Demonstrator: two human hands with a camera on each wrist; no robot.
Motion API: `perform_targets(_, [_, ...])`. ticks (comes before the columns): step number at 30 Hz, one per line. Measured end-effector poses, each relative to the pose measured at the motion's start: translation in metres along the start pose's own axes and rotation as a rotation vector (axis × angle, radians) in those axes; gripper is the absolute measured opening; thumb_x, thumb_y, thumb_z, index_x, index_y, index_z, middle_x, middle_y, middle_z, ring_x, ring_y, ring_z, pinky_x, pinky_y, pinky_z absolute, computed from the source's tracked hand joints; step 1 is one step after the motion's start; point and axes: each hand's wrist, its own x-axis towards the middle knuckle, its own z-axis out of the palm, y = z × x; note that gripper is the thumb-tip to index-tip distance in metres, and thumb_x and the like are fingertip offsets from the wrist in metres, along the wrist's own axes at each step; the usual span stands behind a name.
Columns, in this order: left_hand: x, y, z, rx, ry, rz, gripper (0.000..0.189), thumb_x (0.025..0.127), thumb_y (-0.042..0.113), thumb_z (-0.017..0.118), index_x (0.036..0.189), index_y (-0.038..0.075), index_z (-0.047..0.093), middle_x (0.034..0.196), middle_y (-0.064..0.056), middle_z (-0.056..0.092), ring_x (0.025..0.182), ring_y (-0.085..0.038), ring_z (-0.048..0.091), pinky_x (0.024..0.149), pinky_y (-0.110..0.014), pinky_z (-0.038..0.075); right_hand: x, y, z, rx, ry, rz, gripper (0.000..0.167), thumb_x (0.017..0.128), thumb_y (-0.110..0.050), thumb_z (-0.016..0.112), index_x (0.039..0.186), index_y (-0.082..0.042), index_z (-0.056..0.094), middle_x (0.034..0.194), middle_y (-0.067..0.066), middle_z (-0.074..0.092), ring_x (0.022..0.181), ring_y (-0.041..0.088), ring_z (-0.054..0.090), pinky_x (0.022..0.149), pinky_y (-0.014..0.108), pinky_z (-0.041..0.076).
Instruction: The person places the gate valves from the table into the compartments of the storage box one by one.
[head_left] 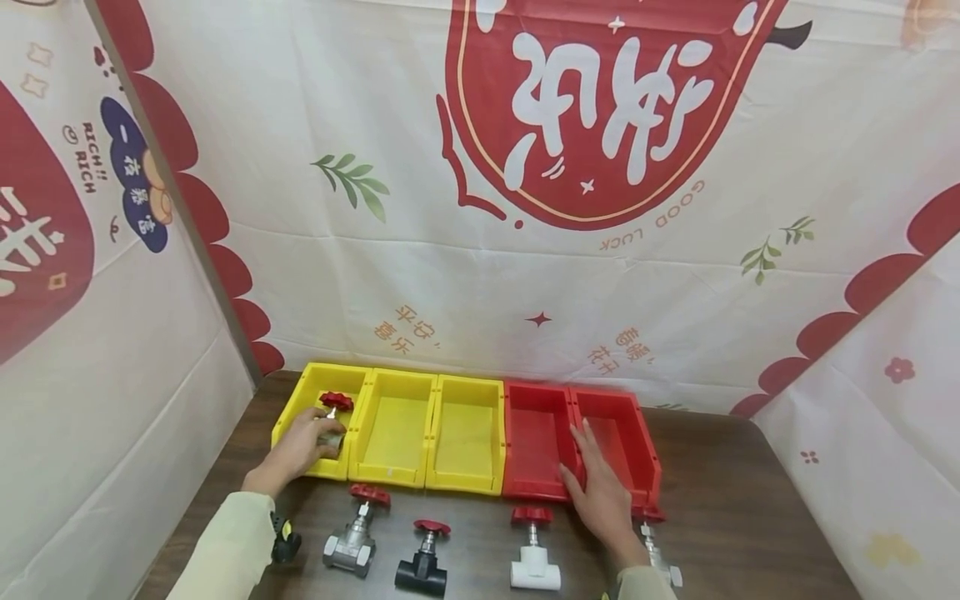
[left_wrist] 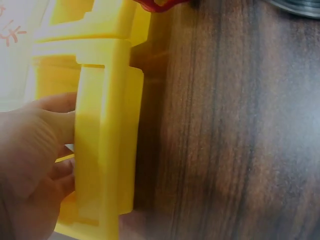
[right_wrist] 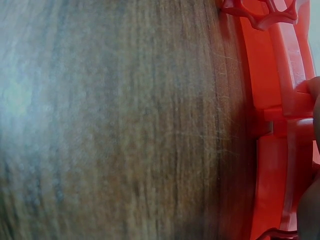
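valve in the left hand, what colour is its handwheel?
Red handwheel; shows best in the head view.

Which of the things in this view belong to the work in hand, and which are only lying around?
Probably for the work:
the valve in the left hand
two metal valves, one black valve, one white valve
three yellow bins
two red bins, touched by the right hand

Only surroundings, it seems:
the table
the printed cloth
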Motion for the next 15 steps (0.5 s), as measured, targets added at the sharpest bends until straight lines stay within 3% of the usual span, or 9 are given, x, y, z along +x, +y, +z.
perform_targets(8, [-0.012,0.016,-0.004,0.031,0.046,-0.056,0.024,0.086,0.012,0.072,0.11,0.01,0.07,0.127,-0.024,0.046,0.115,-0.041,0.044,0.096,-0.061,0.038,-0.001,0.002,0.0,-0.006,0.009,-0.012,0.097,0.079,-0.042,0.076,0.152,-0.039,0.013,0.158,-0.013,0.003,0.131,0.035,0.04,0.078,0.062,0.049])
perform_targets(15, [-0.025,0.027,-0.005,0.067,0.096,-0.014,0.027,0.088,0.013,0.07,0.114,0.006,0.068,0.116,-0.017,0.054,0.107,-0.036,0.049,0.094,-0.057,0.041,-0.001,0.003,0.002,-0.007,0.022,-0.021,0.096,0.079,-0.04,0.076,0.153,-0.038,0.014,0.159,-0.01,0.006,0.131,0.035,0.041,0.078,0.062,0.049])
